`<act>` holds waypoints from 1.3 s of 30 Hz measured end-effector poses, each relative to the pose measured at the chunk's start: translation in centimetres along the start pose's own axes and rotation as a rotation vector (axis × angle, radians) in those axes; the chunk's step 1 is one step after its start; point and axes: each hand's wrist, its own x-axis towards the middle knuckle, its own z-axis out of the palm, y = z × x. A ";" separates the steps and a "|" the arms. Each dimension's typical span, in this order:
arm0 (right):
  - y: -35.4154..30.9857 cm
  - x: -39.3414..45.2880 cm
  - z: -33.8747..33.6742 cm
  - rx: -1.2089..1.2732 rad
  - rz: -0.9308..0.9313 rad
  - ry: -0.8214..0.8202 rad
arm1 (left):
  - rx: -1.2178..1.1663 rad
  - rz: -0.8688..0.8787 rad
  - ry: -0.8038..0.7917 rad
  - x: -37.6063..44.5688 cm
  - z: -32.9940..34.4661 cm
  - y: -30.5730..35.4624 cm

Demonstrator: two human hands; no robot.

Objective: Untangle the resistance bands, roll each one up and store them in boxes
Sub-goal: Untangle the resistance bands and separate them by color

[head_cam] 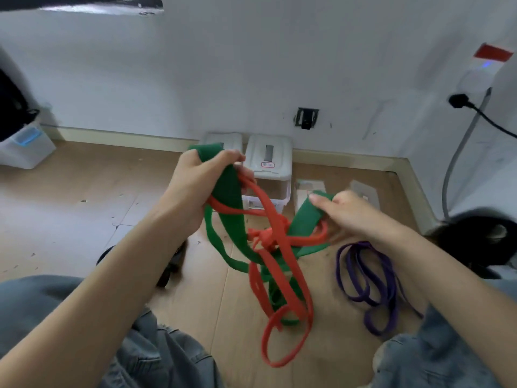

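Observation:
A wide green band [228, 191] and a narrower red band [279, 264] hang tangled in the air, knotted together near the middle. My left hand [201, 180] grips the upper loop of the green band, with a red strand running through its fingers. My right hand [349, 211] pinches another fold of the green band and a red strand lower to the right. A purple band [369, 281] lies loose on the wooden floor at the right. A white lidded box [268, 166] stands against the wall behind the bands, with a second box [221, 138] to its left.
Small clear containers [363, 191] sit on the floor by the right hand. A translucent bin [25, 147] stands at the far left. A black plug and cable [461, 103] hang on the right wall. My knees in jeans frame the bottom; a dark object [173, 264] lies under my left forearm.

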 end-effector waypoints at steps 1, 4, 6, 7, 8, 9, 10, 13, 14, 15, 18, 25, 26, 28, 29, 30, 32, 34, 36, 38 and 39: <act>0.4 -0.2 0.1 -0.166 0.045 -0.093 | -0.111 -0.008 0.005 0.0 -0.1 0.2; 1.2 0.0 0.4 -0.390 -0.052 -0.132 | -0.285 -0.058 -0.049 0.0 0.1 0.5; 0.7 -0.1 0.7 -0.237 -0.244 -0.179 | -0.323 -0.085 -0.112 -0.2 0.7 0.5; 0.2 -0.3 1.1 -0.097 -0.315 -0.274 | -0.330 -0.093 -0.139 -0.3 1.0 0.4; -0.2 -0.5 1.7 0.035 -0.358 -0.360 | -0.334 -0.097 -0.161 -0.3 1.3 0.5; -0.5 -0.7 2.5 0.109 -0.389 -0.396 | -0.343 -0.104 -0.179 -0.2 1.5 0.6; -0.7 -0.8 3.3 0.130 -0.424 -0.395 | -0.358 -0.113 -0.195 -0.2 1.6 0.7; -0.6 -0.3 4.9 0.032 -0.479 -0.329 | -0.442 -0.170 -0.288 -0.3 1.3 1.0; -0.5 -0.2 5.2 0.003 -0.478 -0.339 | -0.472 -0.192 -0.338 -0.4 1.1 1.1; -0.3 -0.1 5.4 -0.011 -0.473 -0.369 | -0.478 -0.199 -0.378 -0.5 1.0 1.2; 0.0 -0.1 5.7 -0.008 -0.444 -0.407 | -0.357 -0.142 -0.384 -0.5 0.7 1.2; 0.2 0.4 1.4 0.181 -0.350 -0.166 | 0.027 -0.033 -0.054 1.1 -1.0 0.0; 0.1 0.4 0.8 0.184 -0.360 -0.183 | 0.065 -0.054 -0.058 1.3 -1.4 0.0; 0.0 0.3 -0.2 0.174 -0.365 -0.167 | 0.107 -0.113 -0.089 1.5 -2.2 0.1; 0.0 0.4 -0.6 0.160 -0.360 -0.132 | 0.112 -0.147 -0.115 1.6 -2.5 0.2; -0.1 0.5 -0.9 0.131 -0.356 -0.080 | 0.108 -0.182 -0.146 1.7 -2.7 0.2; -0.1 0.7 -0.9 -0.015 -0.374 0.054 | 0.088 -0.237 -0.208 1.6 -2.6 0.0; 0.1 1.0 -0.5 -0.193 -0.389 0.199 | 0.137 -0.268 -0.240 1.6 -2.6 -0.3; 0.4 1.2 -0.7 -0.246 -0.343 0.331 | 0.227 -0.308 -0.248 1.5 -2.8 -0.3; 0.7 1.3 -1.4 -0.145 -0.278 0.385 | 0.058 -0.377 -0.246 1.7 -3.2 -0.4; 0.7 1.4 -1.5 -0.068 -0.256 0.377 | -0.078 -0.384 -0.248 1.8 -3.4 -0.5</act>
